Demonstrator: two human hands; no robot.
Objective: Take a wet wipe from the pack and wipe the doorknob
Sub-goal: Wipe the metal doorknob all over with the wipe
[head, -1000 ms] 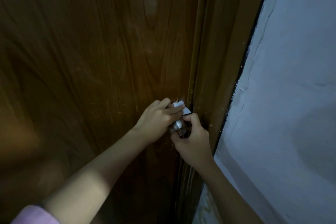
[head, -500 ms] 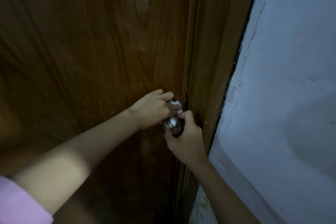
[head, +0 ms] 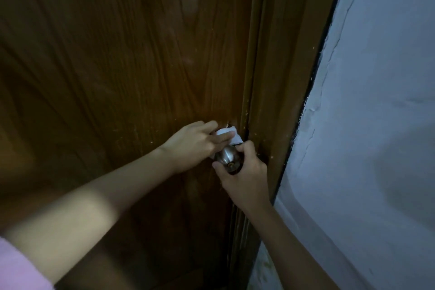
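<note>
Here, left hand [head: 193, 146] pressing the wet wipe [head: 229, 136] onto the doorknob's [head: 227, 156] upper side, fingers curled over it. Right hand [head: 244, 172] gripping the knob from below right, steadying. Knob at centre frame, axis pointing out from the wooden door [head: 117, 66]; frame [head: 282, 77] just right, crowding the wipe's path.

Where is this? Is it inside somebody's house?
Probably indoors at a room's doorway, maybe in a home: a wooden door with a metal doorknob, its door frame, and a painted wall beside it.
</note>
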